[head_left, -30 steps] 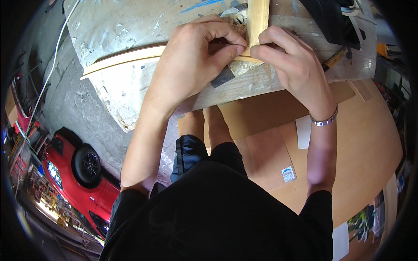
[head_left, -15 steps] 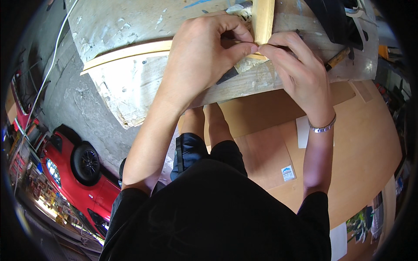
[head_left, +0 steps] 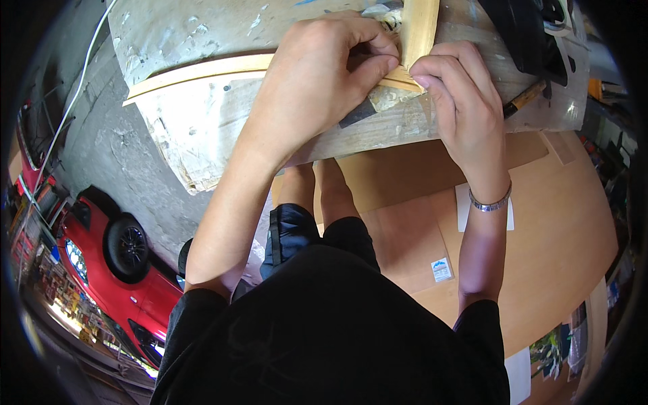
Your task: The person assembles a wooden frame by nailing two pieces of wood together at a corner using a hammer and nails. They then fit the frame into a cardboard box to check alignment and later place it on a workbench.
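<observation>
Molding (head_left: 209, 71) lies left of the wooden bar (head_left: 421, 30), the left hand (head_left: 324, 74) and right hand (head_left: 469, 101) pinched narrow beside the bar's near end, any held piece unclear.

A slim, pale wooden strip (head_left: 202, 72) runs left to right, a dark line along it; a broader yellowish wooden piece (head_left: 420, 34) extends far from its right end.

Red car (head_left: 120, 293), grey floor (head_left: 138, 152)
</observation>
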A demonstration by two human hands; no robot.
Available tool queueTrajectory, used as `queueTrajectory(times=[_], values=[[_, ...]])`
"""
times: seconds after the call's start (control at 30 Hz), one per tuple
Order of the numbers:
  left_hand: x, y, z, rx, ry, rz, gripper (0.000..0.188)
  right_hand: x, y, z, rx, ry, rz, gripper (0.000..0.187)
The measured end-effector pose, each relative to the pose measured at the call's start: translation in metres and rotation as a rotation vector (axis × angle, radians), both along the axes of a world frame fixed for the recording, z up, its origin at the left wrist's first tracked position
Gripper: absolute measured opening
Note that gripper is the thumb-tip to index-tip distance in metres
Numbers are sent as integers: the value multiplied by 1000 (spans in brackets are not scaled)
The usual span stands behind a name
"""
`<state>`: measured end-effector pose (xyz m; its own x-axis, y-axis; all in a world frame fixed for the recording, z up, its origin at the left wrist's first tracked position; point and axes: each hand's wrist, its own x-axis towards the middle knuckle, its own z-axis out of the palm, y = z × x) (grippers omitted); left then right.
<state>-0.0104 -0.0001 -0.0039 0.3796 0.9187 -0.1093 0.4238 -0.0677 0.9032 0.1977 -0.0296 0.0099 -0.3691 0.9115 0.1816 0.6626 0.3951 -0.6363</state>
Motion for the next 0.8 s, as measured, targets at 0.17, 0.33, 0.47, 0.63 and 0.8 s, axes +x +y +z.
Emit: queueTrajectory(times=[0.17,0.33,0.47,0.63,0.8], values=[[2,0,10,23,24,-37,13,-2,-2,-6,121,-43,19,16],[-1,-1,3,-12,-1,-18,13,-2,-9,-12,195,-29,8,20],[1,-1,-1,-11,-8,-29,15,-8,-18,-15,122,116,-193,18],[3,1,2,-85,-63,-18,13,-7,-20,-17,125,85,-185,18],[2,-2,0,2,-66,-48,12,-6,-11,-15,157,43,-68,22]])
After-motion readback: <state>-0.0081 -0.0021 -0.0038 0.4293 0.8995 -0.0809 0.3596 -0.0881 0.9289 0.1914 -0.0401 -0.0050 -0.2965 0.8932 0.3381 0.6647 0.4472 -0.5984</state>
